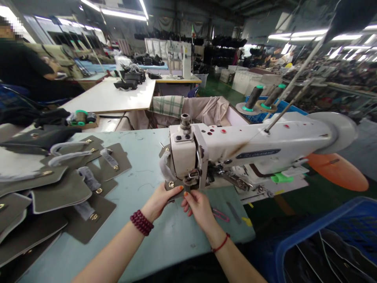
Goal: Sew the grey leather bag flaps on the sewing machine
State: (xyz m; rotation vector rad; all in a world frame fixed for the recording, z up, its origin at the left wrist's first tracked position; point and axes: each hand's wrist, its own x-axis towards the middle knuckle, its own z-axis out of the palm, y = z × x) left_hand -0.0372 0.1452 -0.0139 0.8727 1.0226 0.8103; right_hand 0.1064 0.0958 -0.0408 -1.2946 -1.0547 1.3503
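Note:
A dark grey-green bag panel (178, 194) lies under the head of the white sewing machine (184, 153). A strap handle (165, 165) in clear wrapping, with gold buckles, is fixed to this panel and sticks out left of the machine head. My left hand (161, 202) grips the panel's near left edge, thumb on top. Close beside it, my right hand (198, 207) pinches the near edge, its thumb near the left thumb and its fingers curled below. The needle area is partly hidden by the machine head.
Similar panels (61, 190) with wrapped handles are heaped on the left of the pale table (141, 157). Pink snips (220, 215) lie right of my right hand. A blue crate (278, 251) with dark pieces stands at lower right. Another person (22, 67) sits at far left.

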